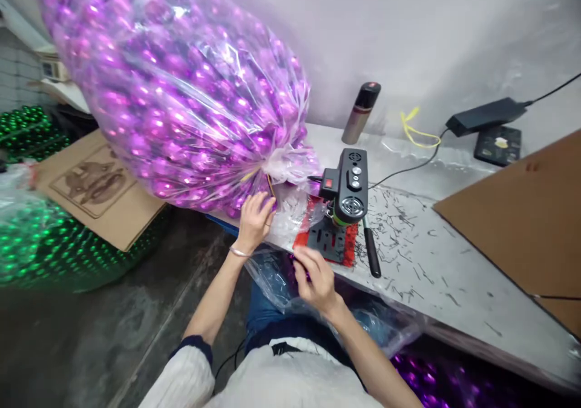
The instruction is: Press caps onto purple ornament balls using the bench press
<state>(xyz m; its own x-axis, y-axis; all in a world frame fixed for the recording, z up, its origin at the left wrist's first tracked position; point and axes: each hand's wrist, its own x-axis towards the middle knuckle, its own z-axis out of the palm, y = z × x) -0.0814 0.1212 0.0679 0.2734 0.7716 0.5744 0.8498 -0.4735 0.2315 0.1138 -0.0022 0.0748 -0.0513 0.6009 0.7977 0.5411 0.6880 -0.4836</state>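
Clear bag of purple baubles (181,93) lay tilted at the left end of the table (472,299), its bulk spreading up and away, its gathered neck (288,164) pointing toward the black device (354,184). For its size it was probably light, the shiny balls looking hollow; the awkwardness would have come from bulk and shifting contents. Its film seemed thin, soft and slippery, stretched smooth over the balls and creased where it bunched, so a pull on the taut side risked a tear, and a hard squeeze might have cracked or scuffed what was inside. The bunched neck offered the surest hold, with an open palm supporting the heavy belly from below.

The left hand (256,220) was at the bag's lower side, just below the neck, its fingers bent near a thin brown strip (271,185); I could not tell whether they gripped it. The right hand (318,281) was at the table's front edge beside the red mat (351,247), fingers curled toward the thumb. Something purple showed beneath, perhaps a bauble, but blur and the fingers themselves hid whether it was grasped.
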